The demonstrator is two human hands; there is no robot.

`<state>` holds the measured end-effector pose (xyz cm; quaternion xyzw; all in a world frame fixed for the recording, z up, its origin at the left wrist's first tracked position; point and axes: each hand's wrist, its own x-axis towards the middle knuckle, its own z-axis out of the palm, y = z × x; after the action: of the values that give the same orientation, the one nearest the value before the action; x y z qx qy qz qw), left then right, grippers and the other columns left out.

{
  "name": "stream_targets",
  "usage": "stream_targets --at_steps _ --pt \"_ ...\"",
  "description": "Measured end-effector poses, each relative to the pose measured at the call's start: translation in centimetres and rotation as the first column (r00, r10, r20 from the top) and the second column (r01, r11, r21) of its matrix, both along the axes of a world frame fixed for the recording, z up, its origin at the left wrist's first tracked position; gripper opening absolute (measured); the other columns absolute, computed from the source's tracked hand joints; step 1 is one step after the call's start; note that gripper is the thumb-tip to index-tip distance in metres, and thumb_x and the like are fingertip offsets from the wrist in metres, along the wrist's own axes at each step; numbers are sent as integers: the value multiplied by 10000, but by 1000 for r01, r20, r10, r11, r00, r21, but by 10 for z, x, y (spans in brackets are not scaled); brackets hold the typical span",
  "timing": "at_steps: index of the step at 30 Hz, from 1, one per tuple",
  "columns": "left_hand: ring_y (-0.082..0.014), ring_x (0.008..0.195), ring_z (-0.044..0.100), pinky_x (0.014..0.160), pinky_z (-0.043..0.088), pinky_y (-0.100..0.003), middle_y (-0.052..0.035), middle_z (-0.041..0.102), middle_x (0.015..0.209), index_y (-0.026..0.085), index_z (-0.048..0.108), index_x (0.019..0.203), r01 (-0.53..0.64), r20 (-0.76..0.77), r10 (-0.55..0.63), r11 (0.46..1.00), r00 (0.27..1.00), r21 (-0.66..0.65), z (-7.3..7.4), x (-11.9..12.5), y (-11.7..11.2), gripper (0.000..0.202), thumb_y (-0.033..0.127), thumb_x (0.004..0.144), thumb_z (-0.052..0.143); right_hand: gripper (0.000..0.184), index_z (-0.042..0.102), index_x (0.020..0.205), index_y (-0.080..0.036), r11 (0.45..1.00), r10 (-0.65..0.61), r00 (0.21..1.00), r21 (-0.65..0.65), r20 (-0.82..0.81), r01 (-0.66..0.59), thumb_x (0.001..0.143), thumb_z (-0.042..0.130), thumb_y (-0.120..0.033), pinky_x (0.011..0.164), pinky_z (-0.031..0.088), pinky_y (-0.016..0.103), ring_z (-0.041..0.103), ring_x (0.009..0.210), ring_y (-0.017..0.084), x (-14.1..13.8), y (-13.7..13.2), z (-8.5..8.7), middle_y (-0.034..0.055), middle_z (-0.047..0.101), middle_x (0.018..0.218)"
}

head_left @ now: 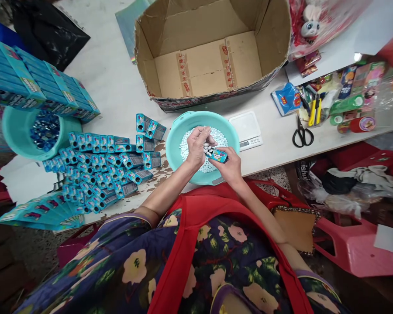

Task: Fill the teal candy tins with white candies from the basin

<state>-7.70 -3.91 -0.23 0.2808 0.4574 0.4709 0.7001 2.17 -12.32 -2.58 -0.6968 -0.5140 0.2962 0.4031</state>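
My right hand [228, 167] grips a small blue printed box [218, 155], held tilted over a turquoise basin [172, 150]. Close beside the box's end, my left hand [198, 145] is curled closed, with white candies showing at its fingers; how many it holds is hidden. A layer of small white candies [187, 141] covers the basin's bottom. Left of the basin, many similar blue boxes [101, 157] lie in rows with round holes in their ends. A few more boxes [151, 160] lie nearer the basin.
Behind the basin stands an open cardboard box [209, 56]. A white scale [245, 126] is beside the basin, with black scissors [302, 136] and yellow cutters [314, 111] farther right. At left are a turquoise tub [18, 139] of blue shiny pieces and stacked blue cartons [36, 87].
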Motion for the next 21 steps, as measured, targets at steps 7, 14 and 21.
stream_targets --at_steps 7,14,21 --pt "-97 495 570 537 459 -228 50 541 537 196 536 772 -2 -10 3 998 1000 57 2 1 0 288 438 794 692 292 669 974 -228 1000 -5 1000 3 -18 5 715 773 -314 843 490 354 640 931 232 0 2 0 36 675 953" --pt "-77 474 545 497 431 -204 47 560 571 187 549 781 -28 -2 29 991 1000 131 -4 2 -1 296 441 789 702 295 671 992 -230 1000 -3 1000 16 -23 3 727 770 -311 832 499 361 647 925 232 -1 3 -2 38 677 952" --pt "-76 478 551 480 434 -201 42 568 600 194 570 826 -5 -43 11 990 999 144 -12 0 -2 322 506 816 649 284 672 981 -236 999 20 999 46 42 -22 716 772 -258 830 493 379 638 922 246 -1 2 -1 46 689 950"
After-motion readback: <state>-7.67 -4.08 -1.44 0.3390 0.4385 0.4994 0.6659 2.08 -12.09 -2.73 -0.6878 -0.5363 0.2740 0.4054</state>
